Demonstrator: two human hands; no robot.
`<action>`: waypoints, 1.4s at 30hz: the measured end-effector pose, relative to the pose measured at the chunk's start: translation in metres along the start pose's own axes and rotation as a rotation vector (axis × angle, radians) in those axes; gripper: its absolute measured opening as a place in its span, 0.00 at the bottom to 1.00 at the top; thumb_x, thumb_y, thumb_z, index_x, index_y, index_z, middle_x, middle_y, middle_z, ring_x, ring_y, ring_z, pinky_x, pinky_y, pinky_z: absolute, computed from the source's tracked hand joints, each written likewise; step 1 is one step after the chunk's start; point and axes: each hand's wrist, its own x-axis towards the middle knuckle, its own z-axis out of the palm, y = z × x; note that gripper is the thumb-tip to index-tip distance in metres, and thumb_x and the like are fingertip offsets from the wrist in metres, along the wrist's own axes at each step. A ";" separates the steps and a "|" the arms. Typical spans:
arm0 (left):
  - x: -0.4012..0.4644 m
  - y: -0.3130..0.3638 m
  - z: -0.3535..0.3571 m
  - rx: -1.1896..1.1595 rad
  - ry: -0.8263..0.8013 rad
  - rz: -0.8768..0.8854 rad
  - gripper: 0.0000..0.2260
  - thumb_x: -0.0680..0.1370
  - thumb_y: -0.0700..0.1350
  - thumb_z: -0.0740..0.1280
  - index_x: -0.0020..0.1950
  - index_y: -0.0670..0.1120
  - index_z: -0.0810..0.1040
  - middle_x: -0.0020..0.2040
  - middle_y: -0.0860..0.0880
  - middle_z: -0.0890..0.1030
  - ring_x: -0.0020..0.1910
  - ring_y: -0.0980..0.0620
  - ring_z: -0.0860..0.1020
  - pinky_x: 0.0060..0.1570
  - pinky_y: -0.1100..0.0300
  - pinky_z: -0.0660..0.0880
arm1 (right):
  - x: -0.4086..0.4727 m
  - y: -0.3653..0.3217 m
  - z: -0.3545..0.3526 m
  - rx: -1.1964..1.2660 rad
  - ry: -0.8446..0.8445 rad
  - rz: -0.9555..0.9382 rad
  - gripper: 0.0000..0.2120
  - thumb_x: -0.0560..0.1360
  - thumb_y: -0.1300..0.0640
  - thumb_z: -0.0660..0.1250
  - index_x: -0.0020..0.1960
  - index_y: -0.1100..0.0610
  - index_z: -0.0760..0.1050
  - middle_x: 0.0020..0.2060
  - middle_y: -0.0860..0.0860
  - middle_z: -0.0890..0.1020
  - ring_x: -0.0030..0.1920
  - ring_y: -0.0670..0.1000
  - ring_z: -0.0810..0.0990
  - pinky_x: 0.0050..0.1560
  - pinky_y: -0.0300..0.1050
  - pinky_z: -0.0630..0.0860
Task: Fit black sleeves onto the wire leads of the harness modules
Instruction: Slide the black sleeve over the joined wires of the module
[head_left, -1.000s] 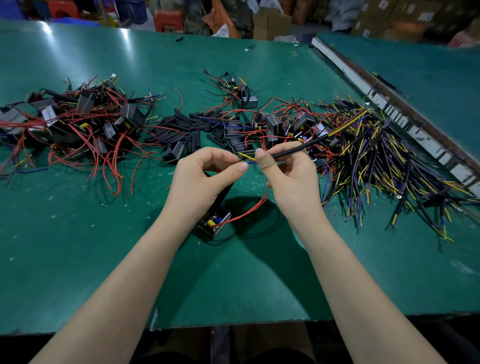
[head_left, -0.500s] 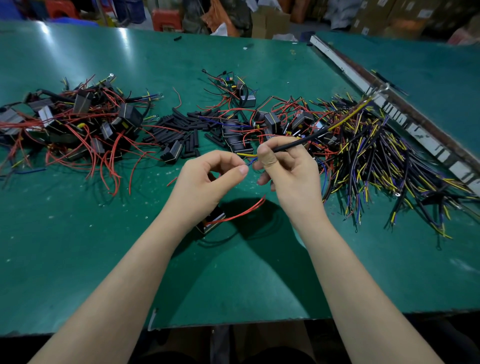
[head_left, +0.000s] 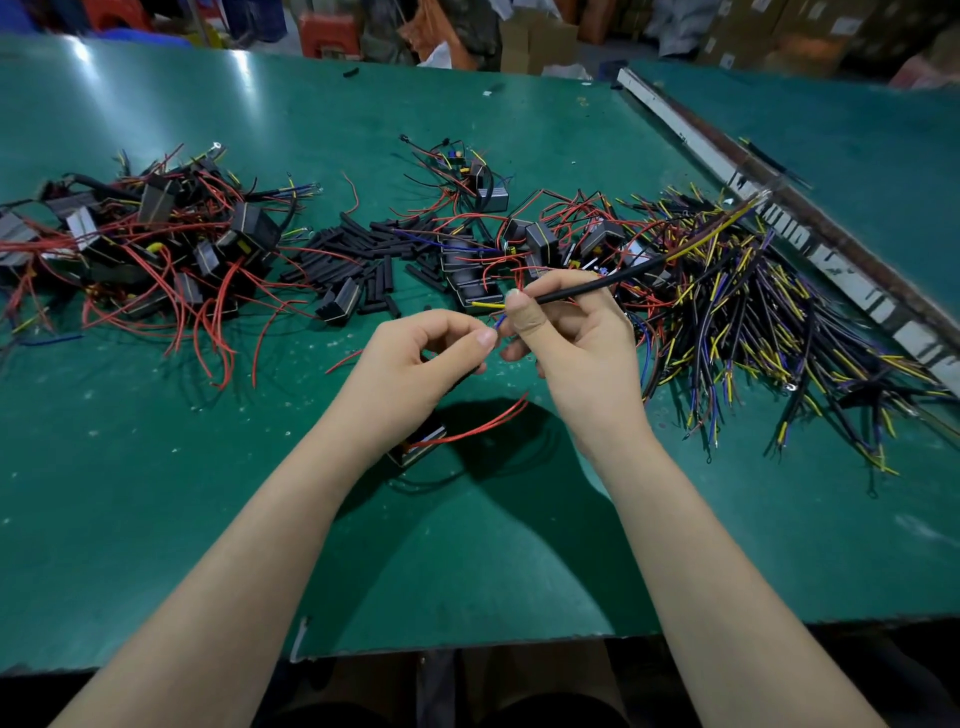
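My right hand (head_left: 576, 332) pinches a black-sleeved cable (head_left: 602, 283) that runs up and right, with yellow and blue leads sticking out at both ends. My left hand (head_left: 415, 364) sits just left of it, fingers curled, thumb and forefinger pinching at the blue lead tip (head_left: 498, 323). A small harness module (head_left: 418, 449) with a red wire (head_left: 478, 426) hangs below my left wrist. Loose black sleeves (head_left: 358, 260) lie in a pile behind my hands.
A heap of modules with red wires (head_left: 156, 249) lies at the left. More modules (head_left: 540, 239) sit behind my hands. A big spread of black, yellow and blue cables (head_left: 779, 332) covers the right. A metal rail (head_left: 810, 244) divides the green tables (head_left: 156, 493).
My right hand has lifted the sleeved cable slightly and tilted it steeper. The module under my left wrist has turned, so its open face no longer shows.
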 end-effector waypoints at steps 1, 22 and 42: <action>0.000 0.000 0.000 0.021 -0.006 0.009 0.07 0.77 0.45 0.67 0.40 0.53 0.79 0.32 0.56 0.79 0.34 0.60 0.73 0.39 0.68 0.69 | 0.000 0.000 0.000 0.026 0.007 0.020 0.08 0.75 0.63 0.70 0.45 0.54 0.72 0.33 0.54 0.82 0.27 0.46 0.78 0.30 0.30 0.69; -0.004 0.002 0.002 0.173 0.012 0.034 0.03 0.75 0.47 0.69 0.41 0.53 0.81 0.37 0.48 0.81 0.37 0.56 0.75 0.44 0.63 0.70 | 0.003 0.005 -0.003 0.045 -0.005 0.063 0.16 0.68 0.65 0.74 0.44 0.50 0.70 0.36 0.54 0.80 0.37 0.49 0.79 0.42 0.40 0.75; -0.005 0.004 0.006 0.507 -0.015 0.016 0.04 0.74 0.46 0.71 0.44 0.54 0.84 0.34 0.60 0.75 0.46 0.51 0.66 0.56 0.50 0.65 | 0.009 0.003 -0.018 -0.062 -0.074 0.307 0.15 0.70 0.68 0.72 0.40 0.53 0.68 0.31 0.52 0.78 0.24 0.41 0.73 0.24 0.30 0.65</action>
